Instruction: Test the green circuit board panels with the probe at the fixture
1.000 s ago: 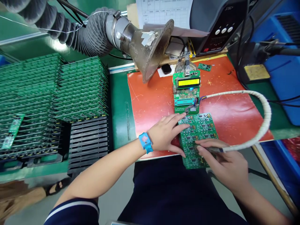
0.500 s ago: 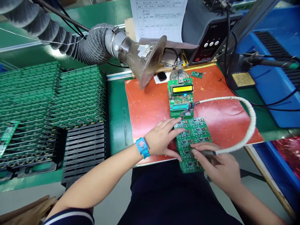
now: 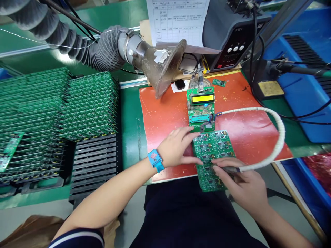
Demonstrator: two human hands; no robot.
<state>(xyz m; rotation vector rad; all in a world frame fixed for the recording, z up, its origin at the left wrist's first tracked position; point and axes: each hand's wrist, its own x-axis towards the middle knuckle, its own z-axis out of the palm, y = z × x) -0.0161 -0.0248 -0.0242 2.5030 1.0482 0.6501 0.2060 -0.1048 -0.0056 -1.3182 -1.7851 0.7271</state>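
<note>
A green circuit board panel [image 3: 212, 151] lies on the red mat [image 3: 168, 113], its near end hanging over the bench edge. My left hand [image 3: 178, 148], with a blue wrist strap [image 3: 154, 159], rests flat on the panel's left edge, fingers spread. My right hand [image 3: 241, 187] pinches a probe [image 3: 229, 168] whose tip touches the panel's near half. A white wrapped cable [image 3: 278, 134] loops from the probe back to a small green programmer board with a lit yellow display [image 3: 202, 99] just beyond the panel.
Stacks of green boards [image 3: 59, 103] stand in black racks [image 3: 93, 162] at left. A fume extractor hose and funnel [image 3: 155, 63] hangs over the mat's far left. A soldering station [image 3: 230, 34], an iron stand [image 3: 269, 88] and blue bins [image 3: 307, 82] fill the right.
The view has shifted slightly. My left thumb has slid onto the panel toward my right fingers. The probe stays on the panel's near half.
</note>
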